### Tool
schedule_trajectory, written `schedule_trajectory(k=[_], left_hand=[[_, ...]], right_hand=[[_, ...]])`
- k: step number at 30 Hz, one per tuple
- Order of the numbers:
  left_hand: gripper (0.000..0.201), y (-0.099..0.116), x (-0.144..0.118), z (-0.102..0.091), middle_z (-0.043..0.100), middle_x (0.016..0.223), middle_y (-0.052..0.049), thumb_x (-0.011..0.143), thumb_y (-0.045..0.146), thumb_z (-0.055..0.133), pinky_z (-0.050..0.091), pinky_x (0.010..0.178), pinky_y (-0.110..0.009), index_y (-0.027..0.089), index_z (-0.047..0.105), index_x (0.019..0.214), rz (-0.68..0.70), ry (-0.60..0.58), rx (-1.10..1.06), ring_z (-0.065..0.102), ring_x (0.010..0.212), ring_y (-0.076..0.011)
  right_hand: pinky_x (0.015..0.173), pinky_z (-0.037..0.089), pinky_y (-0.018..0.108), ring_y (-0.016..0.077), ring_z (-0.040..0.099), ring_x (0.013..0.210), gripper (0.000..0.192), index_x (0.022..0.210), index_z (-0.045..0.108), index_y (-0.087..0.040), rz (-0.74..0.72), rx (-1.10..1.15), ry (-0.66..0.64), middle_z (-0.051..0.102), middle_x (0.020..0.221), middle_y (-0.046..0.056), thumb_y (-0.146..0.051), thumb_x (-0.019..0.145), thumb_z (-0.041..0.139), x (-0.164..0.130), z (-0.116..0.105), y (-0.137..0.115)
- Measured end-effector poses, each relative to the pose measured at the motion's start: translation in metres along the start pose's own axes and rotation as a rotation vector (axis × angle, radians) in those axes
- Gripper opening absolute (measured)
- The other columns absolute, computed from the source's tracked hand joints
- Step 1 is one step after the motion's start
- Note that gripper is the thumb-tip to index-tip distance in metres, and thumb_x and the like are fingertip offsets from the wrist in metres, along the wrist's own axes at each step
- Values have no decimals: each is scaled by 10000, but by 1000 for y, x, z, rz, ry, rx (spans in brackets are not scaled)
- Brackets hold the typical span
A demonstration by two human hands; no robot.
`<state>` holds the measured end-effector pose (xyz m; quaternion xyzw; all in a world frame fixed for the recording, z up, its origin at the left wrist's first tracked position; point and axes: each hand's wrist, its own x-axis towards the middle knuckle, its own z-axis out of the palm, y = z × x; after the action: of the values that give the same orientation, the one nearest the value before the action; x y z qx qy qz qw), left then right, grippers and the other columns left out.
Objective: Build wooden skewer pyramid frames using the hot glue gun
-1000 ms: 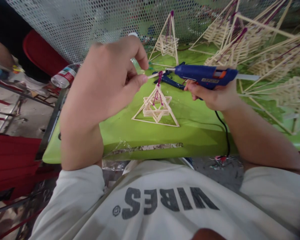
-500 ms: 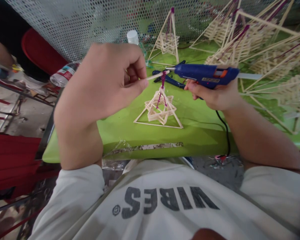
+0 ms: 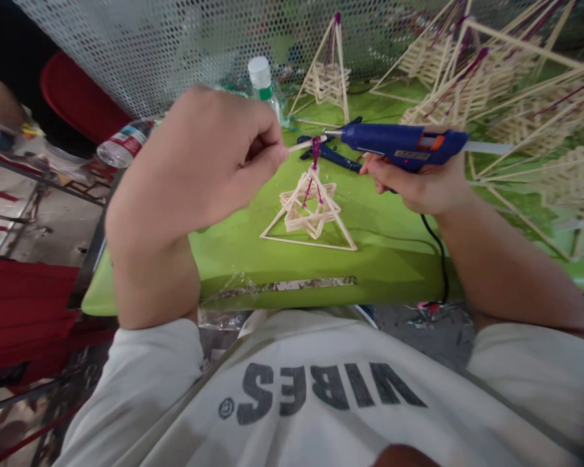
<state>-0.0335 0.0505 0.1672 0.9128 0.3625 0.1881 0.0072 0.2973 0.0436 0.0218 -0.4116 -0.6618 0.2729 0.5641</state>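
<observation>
Upside-down, "VIBES" on shirt [image 3: 321, 389], glue gun [image 3: 399, 143] gripped

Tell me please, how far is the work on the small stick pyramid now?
Done: the frame and inner star of the small pyramid stand assembled. In hand: the left hand holds a thin stick at the glue gun nozzle, gripped by the right hand. Left: that stick is not attached.

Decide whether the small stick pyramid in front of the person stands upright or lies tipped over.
Upright: the stick pyramid rests flat on its triangular base on the green table, apex with purple thread pointing up.
</observation>
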Motion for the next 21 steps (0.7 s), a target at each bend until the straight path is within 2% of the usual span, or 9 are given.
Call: schedule_trajectory(k=[5, 9, 12, 15, 18, 21], left_hand=[[363, -3, 1, -6, 638, 709, -46, 1087, 528, 423, 460, 763, -552, 397, 546, 771, -37, -83, 77, 617, 647, -291], [376, -5, 0, -7, 647, 731, -39, 1099, 538, 444, 500, 800, -557, 395, 569, 775, -64, -45, 70, 652, 689, -294], [307, -5, -2, -5, 639, 701, -15, 1047, 503, 562, 526, 850, -527, 362, 597, 776, -34, 39, 12, 618, 664, -260], [283, -6, -3, -4, 604, 654, 1, 985, 458, 636, 524, 874, -458, 284, 613, 765, 14, 126, -36, 554, 642, -190], [318, -8, -4, -5, 591, 649, 3, 1010, 453, 618, 499, 863, -416, 247, 637, 768, 40, 112, -35, 517, 645, -150], [302, -9, -5, -8, 593, 671, 1, 1003, 439, 639, 496, 870, -428, 240, 663, 778, 48, 117, -43, 507, 649, -143]], right_hand=[[440, 564, 314, 137, 649, 504, 524, 858, 902, -218, -70, 16, 10, 825, 815, 90, -714, 871, 1072, 3, -2, 14], [440, 562, 320, 147, 665, 528, 554, 863, 901, -208, -69, 36, 16, 818, 827, 107, -734, 853, 1077, 2, -2, 19], [431, 556, 316, 150, 665, 533, 554, 869, 910, -215, -68, 30, 22, 819, 824, 101, -743, 844, 1077, 1, -1, 18], [413, 537, 310, 145, 650, 513, 520, 867, 914, -220, -82, 20, 22, 819, 804, 99, -714, 862, 1078, 2, -1, 17], [416, 546, 308, 136, 643, 501, 509, 843, 902, -215, -85, 25, 20, 824, 798, 101, -694, 887, 1068, 3, 0, 16], [419, 550, 307, 131, 642, 497, 544, 825, 883, -211, -83, 9, 9, 818, 788, 91, -722, 881, 1062, 3, -1, 12]])
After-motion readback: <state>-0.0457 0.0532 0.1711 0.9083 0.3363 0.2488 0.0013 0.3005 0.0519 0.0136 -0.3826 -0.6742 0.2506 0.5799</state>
